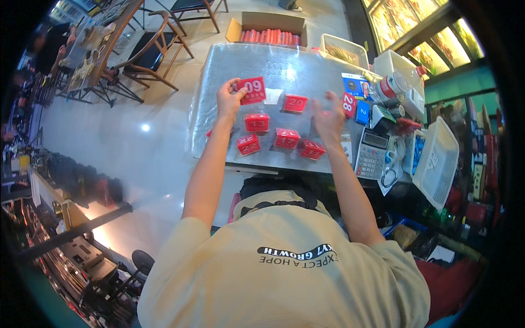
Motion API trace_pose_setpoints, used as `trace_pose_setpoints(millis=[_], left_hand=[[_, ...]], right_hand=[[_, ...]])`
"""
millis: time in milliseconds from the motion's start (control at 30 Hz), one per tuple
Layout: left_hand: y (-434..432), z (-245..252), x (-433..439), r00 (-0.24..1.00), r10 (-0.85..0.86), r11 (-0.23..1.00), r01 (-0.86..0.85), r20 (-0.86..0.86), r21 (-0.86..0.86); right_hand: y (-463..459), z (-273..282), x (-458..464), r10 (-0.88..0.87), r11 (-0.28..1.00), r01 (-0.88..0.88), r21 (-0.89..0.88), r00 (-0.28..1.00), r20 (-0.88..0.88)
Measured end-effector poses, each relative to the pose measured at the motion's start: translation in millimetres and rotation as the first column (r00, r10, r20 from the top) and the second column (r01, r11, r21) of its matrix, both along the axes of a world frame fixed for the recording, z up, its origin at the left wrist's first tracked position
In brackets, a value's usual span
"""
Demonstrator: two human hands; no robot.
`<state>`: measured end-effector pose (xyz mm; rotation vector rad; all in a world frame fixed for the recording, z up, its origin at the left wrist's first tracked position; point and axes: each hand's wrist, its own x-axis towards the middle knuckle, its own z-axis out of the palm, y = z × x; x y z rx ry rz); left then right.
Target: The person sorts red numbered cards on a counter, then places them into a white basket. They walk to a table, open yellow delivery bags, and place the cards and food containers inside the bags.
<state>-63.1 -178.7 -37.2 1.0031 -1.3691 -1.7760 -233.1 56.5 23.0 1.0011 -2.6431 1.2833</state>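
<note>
My left hand pinches a red number card with white digits above the metal-topped table. A white paper slip lies just right of that card. My right hand is motion-blurred over the table's right half, its fingers raised. A bit of red shows beside it, and whether the hand touches it I cannot tell. Between my arms stand several folded red number signs, among them one at the back, one at middle left and one in front. Another red piece is mostly hidden by my left forearm.
A red number sign, blue card, calculator and large plastic bottle crowd the table's right side. White plastic baskets sit beyond. An open cardboard box of red-wrapped sticks adjoins the far edge. Chairs stand left.
</note>
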Motion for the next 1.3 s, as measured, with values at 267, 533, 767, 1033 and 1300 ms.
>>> trace_pose_setpoints(millis=[267, 533, 767, 1033, 1300], left_hand=[[71, 38, 25, 0.974, 0.000, 0.995, 0.022, -0.225, 0.094], [77, 53, 42, 0.984, 0.059, 0.991, -0.038, -0.166, 0.125], [106, 63, 61, 0.971, 0.037, 0.985, 0.005, -0.237, 0.172], [97, 50, 135, 0.879, 0.446, 0.886, -0.408, -0.168, 0.220], [104, 60, 146, 0.894, 0.395, 0.916, -0.363, -0.214, 0.172]], right_hand=[[-59, 20, 15, 0.260, 0.936, -0.077, -0.342, 0.807, 0.530], [-47, 33, 26, 0.408, 0.804, 0.074, -0.590, 0.652, 0.639], [-29, 22, 85, 0.426, 0.901, -0.433, 0.011, 0.890, 0.164], [46, -49, -29, -0.169, 0.914, 0.205, 0.351, 0.977, -0.131], [32, -39, -41, -0.161, 0.974, 0.126, 0.189, 0.970, 0.184]])
